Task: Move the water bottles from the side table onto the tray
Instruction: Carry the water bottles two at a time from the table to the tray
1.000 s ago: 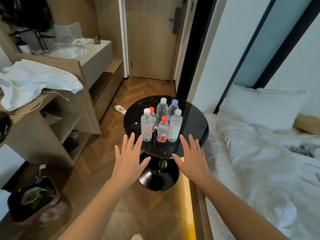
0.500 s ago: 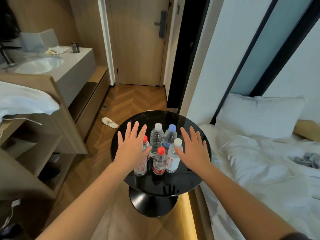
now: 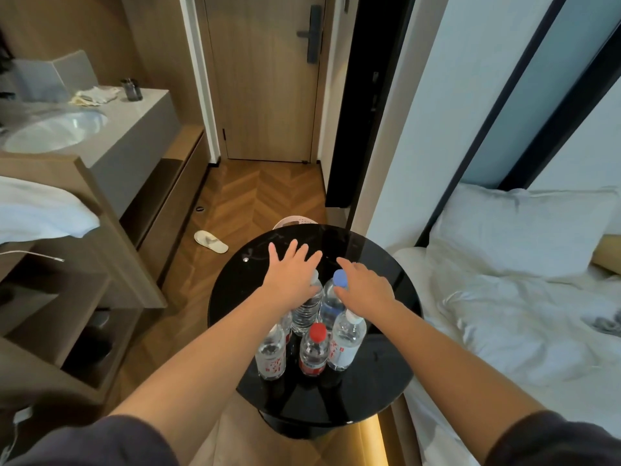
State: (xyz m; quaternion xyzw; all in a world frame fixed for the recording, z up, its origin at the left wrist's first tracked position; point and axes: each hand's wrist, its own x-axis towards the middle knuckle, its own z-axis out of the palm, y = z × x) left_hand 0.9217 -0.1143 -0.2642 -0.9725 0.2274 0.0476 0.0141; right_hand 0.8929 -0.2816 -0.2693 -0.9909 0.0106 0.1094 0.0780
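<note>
Several clear water bottles stand clustered on the round black side table. A red-capped bottle is at the front middle, flanked by a white-capped bottle on the right and another bottle on the left. Behind them stand a ribbed bottle and a blue-capped bottle. My left hand hovers flat with fingers spread over the ribbed bottle's top. My right hand reaches past the blue cap, fingers apart, holding nothing. No tray is in view.
An unmade bed with a pillow lies at the right. A wooden shelf unit and sink counter line the left. A white slipper lies on the wooden floor before the door. A pale basket rim shows behind the table.
The view has moved closer to the table. Both hands have advanced from beside the front bottles to over the rear bottles.
</note>
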